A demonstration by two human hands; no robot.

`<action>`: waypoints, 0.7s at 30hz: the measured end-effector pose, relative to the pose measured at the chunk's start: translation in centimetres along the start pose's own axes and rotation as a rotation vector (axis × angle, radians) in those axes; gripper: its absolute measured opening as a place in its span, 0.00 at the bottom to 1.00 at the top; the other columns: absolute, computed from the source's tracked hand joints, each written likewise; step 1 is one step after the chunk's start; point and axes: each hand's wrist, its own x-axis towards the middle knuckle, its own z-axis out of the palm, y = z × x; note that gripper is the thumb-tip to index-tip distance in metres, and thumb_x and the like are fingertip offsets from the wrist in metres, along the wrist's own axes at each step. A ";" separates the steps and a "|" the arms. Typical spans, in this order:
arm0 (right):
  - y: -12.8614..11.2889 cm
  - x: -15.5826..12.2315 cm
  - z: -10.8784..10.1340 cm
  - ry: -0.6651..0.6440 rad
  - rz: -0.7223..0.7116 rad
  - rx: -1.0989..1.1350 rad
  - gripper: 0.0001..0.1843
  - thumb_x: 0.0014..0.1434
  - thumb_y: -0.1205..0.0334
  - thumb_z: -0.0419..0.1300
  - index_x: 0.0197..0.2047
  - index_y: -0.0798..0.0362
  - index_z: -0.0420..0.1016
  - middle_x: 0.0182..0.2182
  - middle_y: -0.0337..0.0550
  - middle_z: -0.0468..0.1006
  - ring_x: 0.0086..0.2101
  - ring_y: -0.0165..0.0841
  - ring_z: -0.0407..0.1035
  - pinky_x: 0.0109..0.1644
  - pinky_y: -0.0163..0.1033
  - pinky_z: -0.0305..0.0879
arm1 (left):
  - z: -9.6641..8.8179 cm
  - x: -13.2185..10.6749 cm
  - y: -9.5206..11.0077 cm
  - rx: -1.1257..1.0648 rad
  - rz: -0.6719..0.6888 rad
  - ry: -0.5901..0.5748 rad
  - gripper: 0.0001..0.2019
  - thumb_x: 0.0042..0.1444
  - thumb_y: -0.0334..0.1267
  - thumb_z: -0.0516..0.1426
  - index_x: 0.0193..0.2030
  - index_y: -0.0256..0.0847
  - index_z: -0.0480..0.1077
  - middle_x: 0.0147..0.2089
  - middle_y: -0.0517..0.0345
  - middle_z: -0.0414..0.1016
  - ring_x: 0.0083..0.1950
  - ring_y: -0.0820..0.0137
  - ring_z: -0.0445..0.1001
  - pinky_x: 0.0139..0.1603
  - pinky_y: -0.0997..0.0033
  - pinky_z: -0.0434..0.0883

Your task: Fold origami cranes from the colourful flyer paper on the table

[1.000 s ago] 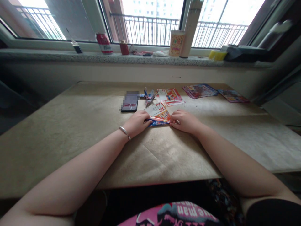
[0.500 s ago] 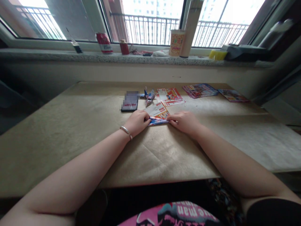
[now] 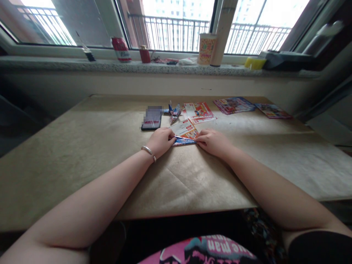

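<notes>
A printed sheet of paper [image 3: 183, 129], white and orange with a blue folded strip along its near edge, lies on the table in front of me. My left hand [image 3: 162, 140] is closed on the left end of that folded edge, fingers pinched together. At the right end, my right hand [image 3: 210, 141] pinches the same fold between thumb and fingers. Just beyond the left hand lies a phone [image 3: 152, 119], its screen partly blurred. A folded paper figure [image 3: 174, 112] in blue and red stands behind the sheet.
Behind the sheet lie red and white printed papers [image 3: 199, 111]. Farther right are a stack of colourful leaflets [image 3: 233, 105] and a smaller pile [image 3: 272, 111]. The windowsill [image 3: 165, 68] holds a red can [image 3: 121, 49], a paper cup [image 3: 206, 49] and a yellow object [image 3: 254, 63].
Both hands keep their pinch on the paper's folded edge. The right hand's fingers have shifted very slightly, and the blue folded strip shows a little more.
</notes>
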 end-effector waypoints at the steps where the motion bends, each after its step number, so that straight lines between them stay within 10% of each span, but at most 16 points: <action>1: 0.0 0.0 0.0 -0.002 0.006 0.002 0.15 0.65 0.63 0.54 0.44 0.51 0.83 0.39 0.47 0.79 0.40 0.35 0.70 0.48 0.39 0.62 | 0.0 0.0 0.1 0.001 -0.002 0.001 0.07 0.55 0.37 0.57 0.29 0.39 0.73 0.35 0.53 0.75 0.37 0.66 0.72 0.40 0.67 0.70; 11: -0.2 0.1 -0.2 -0.030 0.014 -0.036 0.16 0.65 0.61 0.52 0.44 0.51 0.83 0.40 0.48 0.79 0.41 0.36 0.71 0.47 0.38 0.62 | 0.0 -0.1 0.4 -0.015 -0.035 0.032 0.07 0.54 0.34 0.57 0.39 0.39 0.74 0.40 0.54 0.75 0.36 0.69 0.73 0.42 0.68 0.71; 21: -0.6 0.2 -0.2 -0.058 0.060 -0.113 0.16 0.65 0.63 0.52 0.44 0.53 0.82 0.41 0.49 0.79 0.41 0.37 0.71 0.48 0.39 0.62 | -1.1 -1.1 0.6 0.123 0.313 -0.058 0.14 0.64 0.38 0.51 0.42 0.37 0.78 0.44 0.48 0.78 0.44 0.63 0.75 0.49 0.63 0.72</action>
